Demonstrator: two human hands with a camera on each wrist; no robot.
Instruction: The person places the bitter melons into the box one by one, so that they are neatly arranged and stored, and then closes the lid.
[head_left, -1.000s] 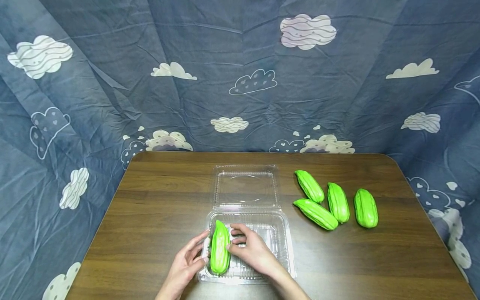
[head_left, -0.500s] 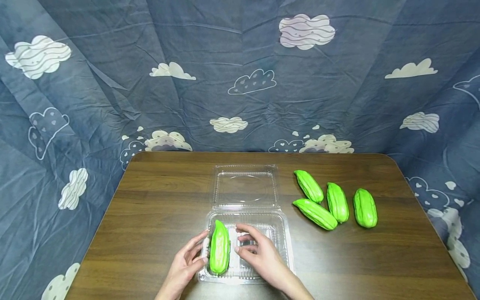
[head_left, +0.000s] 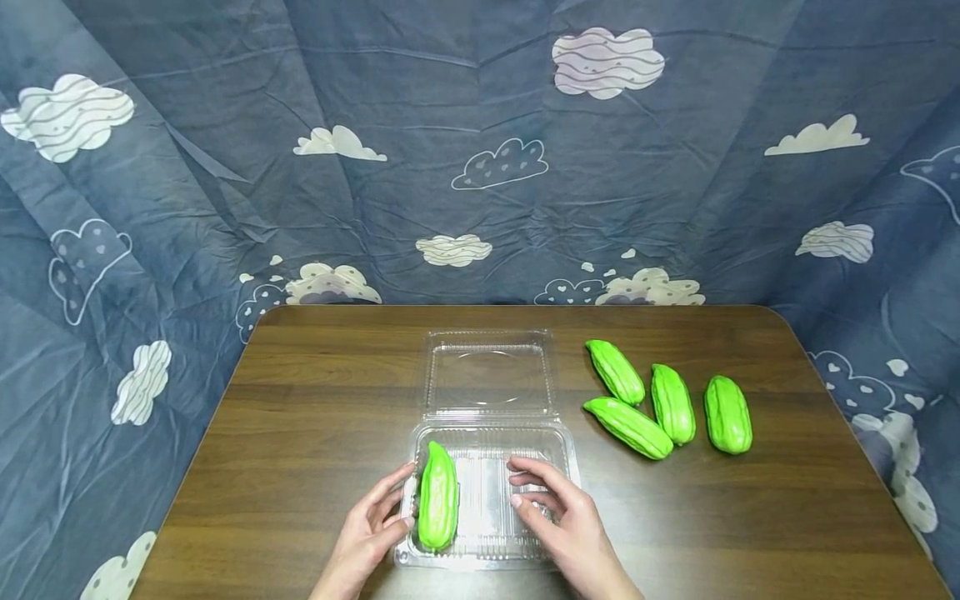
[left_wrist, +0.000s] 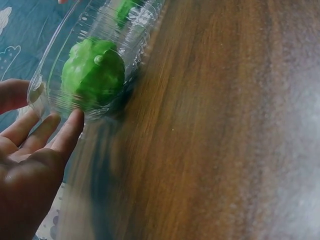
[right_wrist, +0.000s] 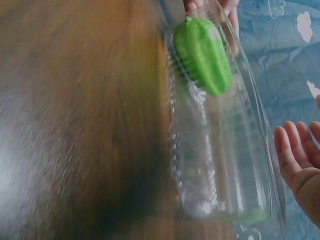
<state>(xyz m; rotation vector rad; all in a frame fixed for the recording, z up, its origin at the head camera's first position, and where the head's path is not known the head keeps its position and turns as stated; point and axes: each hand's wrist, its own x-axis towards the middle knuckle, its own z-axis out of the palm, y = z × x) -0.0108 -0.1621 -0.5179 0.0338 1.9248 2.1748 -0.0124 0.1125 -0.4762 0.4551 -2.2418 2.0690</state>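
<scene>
A clear plastic clamshell container [head_left: 480, 560] lies with its lid [head_left: 491, 379] folded back. One bright green, ridged gourd [head_left: 438, 500] lies lengthwise in the left part of its base. My left hand [head_left: 367, 525] holds the container's left rim; in the left wrist view the thumb is at the rim and the fingers [left_wrist: 70, 132] touch the wall below. Over the right part of the base hovers my right hand [head_left: 562, 517], its fingers loosely bent and holding nothing. The right wrist view shows the same gourd [right_wrist: 202, 55] at the container's far end.
Several more green gourds lie right of the container: an upper one [head_left: 615, 372], a lower one [head_left: 628, 427], one beside them [head_left: 672, 404] and one farther right [head_left: 727, 414]. All sit on the wooden table [head_left: 315, 392]. A blue cloud-print cloth [head_left: 420, 83] hangs behind.
My right hand has let go of the gourd and moved right, away from it. The gourd stays in the container's left part. My left hand keeps its place at the rim.
</scene>
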